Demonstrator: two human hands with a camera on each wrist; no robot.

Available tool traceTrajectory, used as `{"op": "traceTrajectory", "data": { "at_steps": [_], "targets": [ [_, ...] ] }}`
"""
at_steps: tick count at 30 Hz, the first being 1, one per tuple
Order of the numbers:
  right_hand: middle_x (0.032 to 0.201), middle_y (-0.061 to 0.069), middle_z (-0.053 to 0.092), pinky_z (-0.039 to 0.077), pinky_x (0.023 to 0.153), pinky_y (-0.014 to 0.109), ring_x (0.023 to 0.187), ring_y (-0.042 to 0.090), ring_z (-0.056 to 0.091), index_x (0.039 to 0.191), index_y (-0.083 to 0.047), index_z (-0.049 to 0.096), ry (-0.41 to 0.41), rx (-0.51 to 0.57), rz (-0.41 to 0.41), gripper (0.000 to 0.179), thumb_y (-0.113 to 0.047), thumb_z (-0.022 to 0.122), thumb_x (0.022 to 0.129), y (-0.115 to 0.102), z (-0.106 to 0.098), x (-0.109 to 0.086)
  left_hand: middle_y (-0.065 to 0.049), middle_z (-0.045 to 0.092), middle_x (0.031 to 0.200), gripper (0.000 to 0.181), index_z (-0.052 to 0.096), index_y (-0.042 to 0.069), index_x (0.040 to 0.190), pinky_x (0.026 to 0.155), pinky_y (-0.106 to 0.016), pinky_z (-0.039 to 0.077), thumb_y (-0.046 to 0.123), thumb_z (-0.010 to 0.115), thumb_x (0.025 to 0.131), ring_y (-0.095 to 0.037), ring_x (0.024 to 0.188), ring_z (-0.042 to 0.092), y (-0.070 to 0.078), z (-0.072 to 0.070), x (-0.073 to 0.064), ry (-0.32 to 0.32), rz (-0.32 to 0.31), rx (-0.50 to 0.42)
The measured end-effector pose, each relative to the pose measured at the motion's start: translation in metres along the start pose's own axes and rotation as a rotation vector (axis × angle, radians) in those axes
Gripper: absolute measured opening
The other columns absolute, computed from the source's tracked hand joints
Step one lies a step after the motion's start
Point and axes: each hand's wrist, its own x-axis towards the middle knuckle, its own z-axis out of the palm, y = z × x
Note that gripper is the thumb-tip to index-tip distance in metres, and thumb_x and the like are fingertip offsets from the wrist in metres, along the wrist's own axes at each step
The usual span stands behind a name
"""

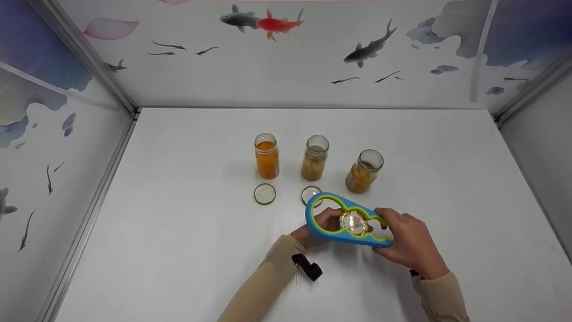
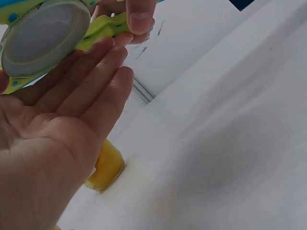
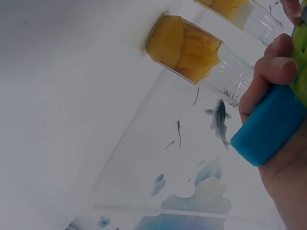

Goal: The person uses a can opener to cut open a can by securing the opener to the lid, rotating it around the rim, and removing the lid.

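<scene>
My right hand [image 1: 413, 243] grips the open end of a blue-and-green jar opener [image 1: 325, 235], its fingers curled round the blue handle [image 3: 268, 125]. A gold jar lid [image 1: 354, 222] sits in one of the opener's rings; its pale underside [image 2: 45, 36] faces the left wrist camera. Below the opener, my left hand [image 2: 57, 134] is turned palm up with its fingers extended close under the lid. Whether those fingers touch the lid I cannot tell. Behind the hands stands a lidless jar [image 1: 361, 177] with orange-yellow contents, also seen in the right wrist view.
Two more lidless glass jars stand upright to the left, one orange [image 1: 267, 158] and one paler [image 1: 315, 161]. A loose lid [image 1: 265, 194] lies before the orange jar; another lid [image 1: 308, 193] is partly covered by the opener. Printed walls border the white table [image 1: 178, 250].
</scene>
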Motion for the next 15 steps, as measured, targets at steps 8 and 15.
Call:
{"op": "traceTrajectory", "data": {
  "at_steps": [8,15],
  "targets": [
    [0.09,0.004,0.066,0.053,0.068,0.041,0.071,0.017,0.057,0.117,-0.006,0.056,0.02,-0.026,-0.037,0.076,-0.027,0.094,0.054,0.0012,0.0037,0.0019,0.005,0.055,0.108,0.047,0.038,-0.004,0.131,0.094,-0.022,0.038,0.019,0.016,0.096,-0.007,0.102,0.05,-0.0032,0.0039,-0.0058,-0.074,0.063,-0.052],
    [0.098,0.007,0.067,0.054,0.072,0.044,0.076,0.022,0.061,0.118,-0.006,0.055,0.025,-0.034,-0.062,0.079,-0.026,0.094,0.052,0.0016,0.0054,0.0021,0.009,0.054,0.104,0.051,0.032,-0.011,0.132,0.097,-0.02,0.035,0.016,0.016,0.092,-0.002,0.1,0.049,-0.0048,0.0024,-0.0056,-0.102,0.121,-0.026]
  ]
}}
